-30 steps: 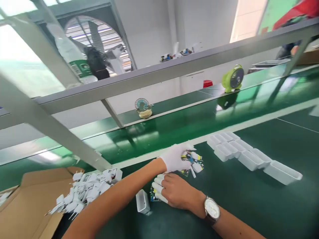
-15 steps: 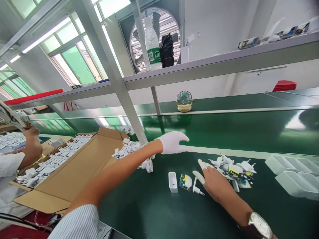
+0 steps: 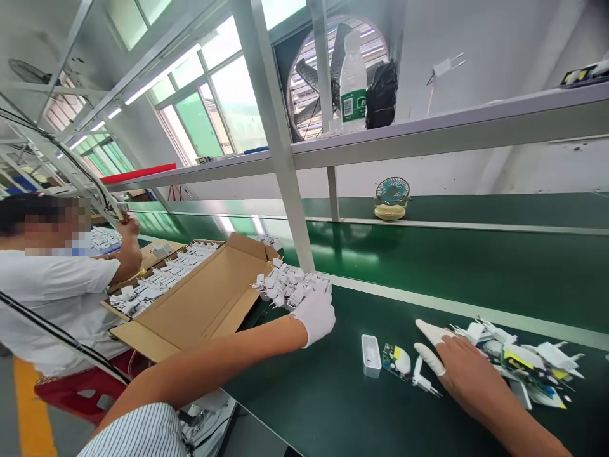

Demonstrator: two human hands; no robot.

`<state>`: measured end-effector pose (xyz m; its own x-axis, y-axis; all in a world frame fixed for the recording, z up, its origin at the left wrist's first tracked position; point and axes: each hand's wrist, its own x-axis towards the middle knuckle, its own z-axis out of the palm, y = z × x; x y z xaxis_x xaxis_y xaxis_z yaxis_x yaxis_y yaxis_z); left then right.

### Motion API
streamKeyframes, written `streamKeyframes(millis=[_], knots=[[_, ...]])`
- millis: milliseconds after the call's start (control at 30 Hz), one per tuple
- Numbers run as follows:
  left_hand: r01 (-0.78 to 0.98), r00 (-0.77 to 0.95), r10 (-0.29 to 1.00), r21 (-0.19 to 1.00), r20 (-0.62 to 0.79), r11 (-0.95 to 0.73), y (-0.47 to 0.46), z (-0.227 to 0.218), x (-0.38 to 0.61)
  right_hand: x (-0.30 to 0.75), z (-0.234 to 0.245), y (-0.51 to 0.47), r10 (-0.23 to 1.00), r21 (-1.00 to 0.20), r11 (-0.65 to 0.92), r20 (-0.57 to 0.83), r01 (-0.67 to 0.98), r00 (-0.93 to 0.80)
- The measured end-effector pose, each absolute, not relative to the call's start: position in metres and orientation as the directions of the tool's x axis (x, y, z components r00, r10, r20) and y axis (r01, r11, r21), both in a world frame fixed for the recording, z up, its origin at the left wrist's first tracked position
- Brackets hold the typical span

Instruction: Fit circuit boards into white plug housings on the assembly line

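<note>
My left hand (image 3: 314,318), in a white glove, is at the near right side of a heap of white plug adapters (image 3: 285,284). Its fingertips are hidden against the heap, so I cannot tell whether they grip one. My right hand (image 3: 459,367) has white covers on thumb and forefinger, which are stretched apart with nothing between them. Just left of it lie a white plug piece with two pins (image 3: 422,379), a small circuit board (image 3: 396,360) and a hollow white casing (image 3: 371,355). Beyond the right hand is a pile of loose boards and plug parts (image 3: 528,362).
An open cardboard box (image 3: 214,295) full of white adapters stands left. A co-worker in a white shirt (image 3: 52,298) sits beyond it. A metal post (image 3: 280,139) rises behind the heap, carrying a shelf (image 3: 442,130) with a bottle (image 3: 353,89). A small fan (image 3: 392,197) stands behind.
My left hand has moved left and reached the heap of adapters. My right hand stays by the loose parts, thumb and forefinger still apart. The view has turned left, bringing more of the co-worker into sight.
</note>
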<state>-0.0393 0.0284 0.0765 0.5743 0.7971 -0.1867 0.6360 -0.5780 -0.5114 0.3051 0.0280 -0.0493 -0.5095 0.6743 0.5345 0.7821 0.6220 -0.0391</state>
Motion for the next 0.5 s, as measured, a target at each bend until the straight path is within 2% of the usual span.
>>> streamKeyframes(millis=[233, 500], knots=[[0.665, 0.571, 0.805, -0.485, -0.158, -0.567, 0.034, 0.068, -0.041, 0.314, -0.066, 0.033, 0.673, 0.01, 0.644, 0.468, 0.765, -0.573], [0.73, 0.517, 0.841, -0.432, -0.158, -0.53, 0.048, 0.056, -0.043, 0.311, -0.06, 0.03, 0.656, 0.032, 0.653, 0.476, 0.757, -0.586]])
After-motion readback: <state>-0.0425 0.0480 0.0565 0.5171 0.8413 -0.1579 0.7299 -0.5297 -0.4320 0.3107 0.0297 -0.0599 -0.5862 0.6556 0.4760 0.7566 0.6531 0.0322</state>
